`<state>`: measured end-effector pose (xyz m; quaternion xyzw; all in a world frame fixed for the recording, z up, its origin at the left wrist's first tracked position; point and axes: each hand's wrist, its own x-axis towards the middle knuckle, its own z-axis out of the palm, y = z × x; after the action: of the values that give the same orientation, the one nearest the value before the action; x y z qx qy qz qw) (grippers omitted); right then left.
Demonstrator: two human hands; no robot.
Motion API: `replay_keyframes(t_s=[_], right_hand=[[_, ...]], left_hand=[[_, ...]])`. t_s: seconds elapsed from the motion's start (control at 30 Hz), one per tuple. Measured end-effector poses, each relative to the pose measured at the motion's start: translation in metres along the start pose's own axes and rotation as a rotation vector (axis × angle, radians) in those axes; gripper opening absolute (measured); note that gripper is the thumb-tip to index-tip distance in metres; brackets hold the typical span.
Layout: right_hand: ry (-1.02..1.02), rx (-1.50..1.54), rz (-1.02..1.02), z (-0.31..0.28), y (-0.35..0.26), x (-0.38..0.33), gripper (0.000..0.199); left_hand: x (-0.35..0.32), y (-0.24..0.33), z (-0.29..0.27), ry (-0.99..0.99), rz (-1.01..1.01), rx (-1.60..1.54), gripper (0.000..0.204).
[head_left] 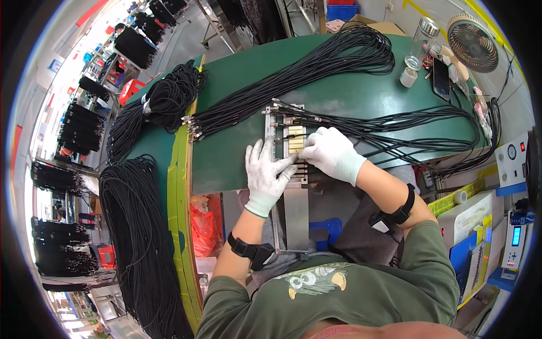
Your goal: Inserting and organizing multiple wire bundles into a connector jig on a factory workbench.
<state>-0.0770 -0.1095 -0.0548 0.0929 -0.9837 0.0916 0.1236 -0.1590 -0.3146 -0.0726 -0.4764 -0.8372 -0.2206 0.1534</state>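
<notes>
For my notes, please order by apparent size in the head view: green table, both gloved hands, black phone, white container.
Largest: green table
Left gloved hand and right gloved hand: too alike to rank
Black phone
Smallest: white container

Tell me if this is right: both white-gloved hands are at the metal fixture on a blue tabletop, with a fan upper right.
Wrong colour: the head view shows a green tabletop, not blue. The white-gloved left hand and right hand are at the metal fixture; the fan is upper right.
</notes>
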Motion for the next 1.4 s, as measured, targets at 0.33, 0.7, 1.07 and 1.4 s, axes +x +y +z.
replay_keyframes(t_s=[0.33, 0.7, 1.07, 1.4], right_hand=[[0.187, -0.075, 0.186, -0.006, 0.024, 0.010, 0.006], [0.208, 0.196, 0.058, 0.018, 0.009, 0.022, 0.020], [0.251, 0.340, -0.001, 0.014, -0.017, 0.028, 0.017], [0.098, 0.186, 0.080, -0.005, 0.012, 0.010, 0.012]], left_hand=[[-0.001, -0.013, 0.034, 0.211, -0.246, -0.370, 0.030], [-0.007, -0.036, 0.028, 0.285, -0.359, -0.568, 0.036], [-0.021, -0.031, 0.012, 0.250, -0.266, -0.751, 0.013], [-0.015, -0.029, 0.010, 0.289, -0.403, -0.485, 0.017]])
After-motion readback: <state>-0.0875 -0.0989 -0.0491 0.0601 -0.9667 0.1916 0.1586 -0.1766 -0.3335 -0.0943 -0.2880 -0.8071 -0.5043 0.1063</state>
